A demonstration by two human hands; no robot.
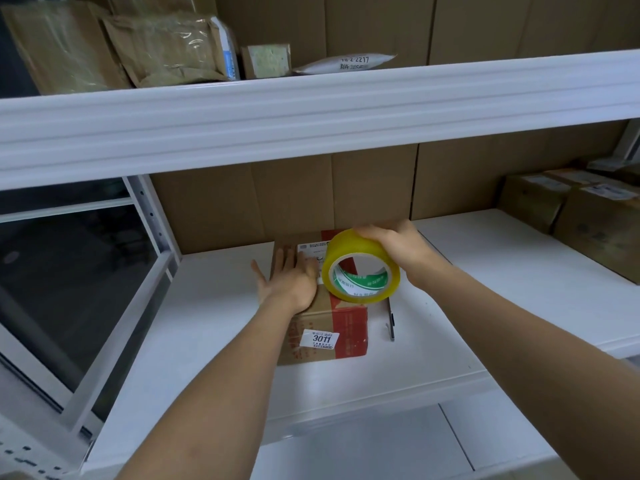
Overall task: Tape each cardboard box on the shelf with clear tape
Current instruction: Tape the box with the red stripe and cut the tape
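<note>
Two hands, left hand (291,275) flat on one box (325,327), right hand (398,251) gripping one tape roll (360,265), perhaps a pen (391,322)

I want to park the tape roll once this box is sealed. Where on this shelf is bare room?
Bare shelf lies left of the box, up to the upright post. More lies between the pen and the stacked boxes at right. Around the box, both hands crowd it.

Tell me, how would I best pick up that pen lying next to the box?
Probably pinch the pen across its thin barrel, near the middle, coming straight down from above. It lies flat on the shelf with bare space on its right; the box sits close on its left.
</note>
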